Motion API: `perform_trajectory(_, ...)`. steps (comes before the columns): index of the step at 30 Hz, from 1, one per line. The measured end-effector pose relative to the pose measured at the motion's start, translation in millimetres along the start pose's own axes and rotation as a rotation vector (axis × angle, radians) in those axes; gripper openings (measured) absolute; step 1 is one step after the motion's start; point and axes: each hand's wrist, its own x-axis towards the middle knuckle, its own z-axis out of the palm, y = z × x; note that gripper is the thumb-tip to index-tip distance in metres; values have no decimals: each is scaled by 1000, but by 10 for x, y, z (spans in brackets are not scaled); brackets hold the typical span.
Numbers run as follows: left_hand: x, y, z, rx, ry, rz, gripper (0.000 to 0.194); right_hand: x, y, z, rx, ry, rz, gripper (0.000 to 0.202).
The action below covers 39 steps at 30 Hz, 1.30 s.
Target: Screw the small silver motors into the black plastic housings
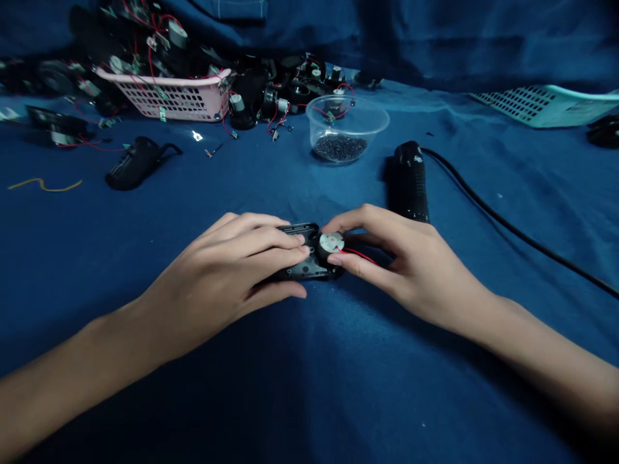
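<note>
A clear plastic bowl (371,131) stands on the blue cloth (232,399), with small dark pieces (340,147) in its bottom; they are too small for me to say what they are. Nearer to the person than the bowl, and slightly to its left, is the black casing (312,265), with its inner side turned up. The left hand (232,258) holds this casing: its fingers lie extended over the inner side, and the thumb is at the near edge. The right hand (406,258) grasps the round motor (331,242) between thumb and forefinger, also on the person's side of the bowl, at the right end of the casing. The motor shows its pale face upwards, and red wires (360,255) go out from it toward the right hand. To the right of the bowl, and nearer to the person, is a black handheld tool (411,180). Well to the right of the bowl is a teal basket (551,108). To the left of the bowl is a pink basket (178,100), heaped with dark parts (111,29), and nearer to the person lies a black shell (133,167).
</note>
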Motion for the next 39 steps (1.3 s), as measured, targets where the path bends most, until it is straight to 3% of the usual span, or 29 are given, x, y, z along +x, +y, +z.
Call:
perform_trajectory(8,36,-28,-19,45,-44,34,31,6,17,-1,23,-15,-17,25)
perform_trajectory(12,36,-33,-27,34,-51,53,31,8,63,4,-33,-84,-73,61)
perform_trajectory(14,34,-40,-24,24,-49,58,32,31,87,4,-71,-137,-76,70)
perform_trajectory(23,49,-142,-87,-110,-150,43,33,150,113,42,-206,-195,-114,68)
perform_trajectory(27,61,-168,-118,-104,-153,60,34,142,136,5,-41,-194,-44,71)
perform_trajectory(32,93,-169,-132,-74,-167,106,31,142,156,-64,275,-236,76,51)
perform_trajectory(39,80,-182,-118,-97,-148,107,31,129,146,-16,220,-165,43,53)
